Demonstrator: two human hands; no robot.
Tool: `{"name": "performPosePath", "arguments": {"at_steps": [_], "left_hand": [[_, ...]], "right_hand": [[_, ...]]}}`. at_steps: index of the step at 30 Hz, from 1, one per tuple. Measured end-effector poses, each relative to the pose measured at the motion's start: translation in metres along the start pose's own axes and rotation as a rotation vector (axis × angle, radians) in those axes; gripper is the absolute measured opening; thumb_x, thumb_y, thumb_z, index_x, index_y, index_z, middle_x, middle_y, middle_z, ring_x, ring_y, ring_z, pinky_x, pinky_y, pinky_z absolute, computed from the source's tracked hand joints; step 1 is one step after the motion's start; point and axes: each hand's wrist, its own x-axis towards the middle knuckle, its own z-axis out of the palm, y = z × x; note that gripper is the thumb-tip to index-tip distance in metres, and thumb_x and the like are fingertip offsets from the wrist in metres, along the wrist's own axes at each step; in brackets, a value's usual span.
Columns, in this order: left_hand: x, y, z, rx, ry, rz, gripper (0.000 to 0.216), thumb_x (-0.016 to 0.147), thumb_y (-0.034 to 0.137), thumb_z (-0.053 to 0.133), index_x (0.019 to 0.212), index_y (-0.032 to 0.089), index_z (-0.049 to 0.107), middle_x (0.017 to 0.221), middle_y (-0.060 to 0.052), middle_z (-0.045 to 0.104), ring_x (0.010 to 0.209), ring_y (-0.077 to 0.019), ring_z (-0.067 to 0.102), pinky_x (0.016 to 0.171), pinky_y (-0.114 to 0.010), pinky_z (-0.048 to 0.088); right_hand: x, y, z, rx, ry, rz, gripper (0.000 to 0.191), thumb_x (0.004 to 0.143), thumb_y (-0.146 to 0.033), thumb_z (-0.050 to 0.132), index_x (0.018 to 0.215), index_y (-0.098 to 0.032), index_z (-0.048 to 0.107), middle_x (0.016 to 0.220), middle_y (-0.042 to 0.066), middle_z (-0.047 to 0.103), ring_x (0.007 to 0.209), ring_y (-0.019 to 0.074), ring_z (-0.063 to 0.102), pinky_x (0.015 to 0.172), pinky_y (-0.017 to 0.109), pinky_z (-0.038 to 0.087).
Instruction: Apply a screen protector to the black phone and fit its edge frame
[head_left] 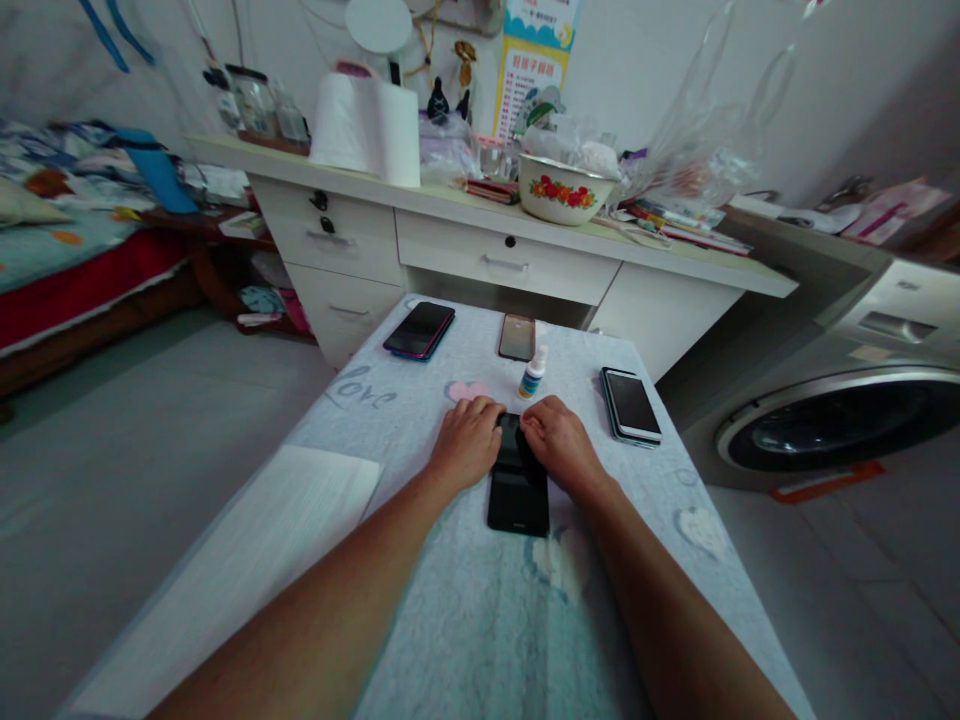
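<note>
A black smartphone (pixel 518 485) lies flat on the cloth-covered table, its dark screen facing up. My left hand (pixel 468 438) grips its far left edge, fingers curled together. At the far right corner, my right hand (pixel 559 440) is closed on the same phone, the fingertips partly hidden. Just beyond the hands stands a small white spray bottle (pixel 532 375) with a blue and yellow label. Behind that bottle lies a clear brownish phone case (pixel 517 338).
Stacked phones lie at the table's far left (pixel 421 330) and right (pixel 632 405). White paper sheets (pixel 300 520) rest along the left side. Behind are a white desk (pixel 465 250) with a flowered bowl (pixel 564 190) and tissue roll (pixel 367 130). A washing machine (pixel 862 350) stands right.
</note>
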Motion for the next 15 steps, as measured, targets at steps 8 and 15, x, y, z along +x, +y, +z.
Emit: {"name": "performPosePath", "arguments": {"at_steps": [8, 15], "left_hand": [[-0.0004, -0.0003, -0.0002, -0.003, -0.001, 0.003, 0.030, 0.090, 0.022, 0.048, 0.120, 0.023, 0.054, 0.122, -0.005, 0.055, 0.110, -0.0235, 0.047, 0.093, -0.037, 0.039], [-0.0001, -0.0009, 0.0001, -0.010, -0.003, 0.002, 0.031, 0.090, 0.022, 0.047, 0.120, 0.022, 0.054, 0.121, -0.006, 0.055, 0.110, -0.0236, 0.047, 0.093, -0.038, 0.039]], "right_hand": [[-0.0057, 0.0041, -0.0060, 0.017, -0.022, 0.024, 0.021, 0.088, -0.010, 0.047, 0.087, -0.016, 0.067, 0.093, 0.009, 0.060, 0.090, 0.0181, 0.055, 0.084, 0.028, 0.041], [-0.0098, 0.0095, -0.0051, -0.044, -0.026, 0.023, 0.020, 0.089, -0.010, 0.048, 0.089, -0.015, 0.067, 0.089, 0.007, 0.062, 0.088, 0.0177, 0.055, 0.083, 0.027, 0.040]]}}
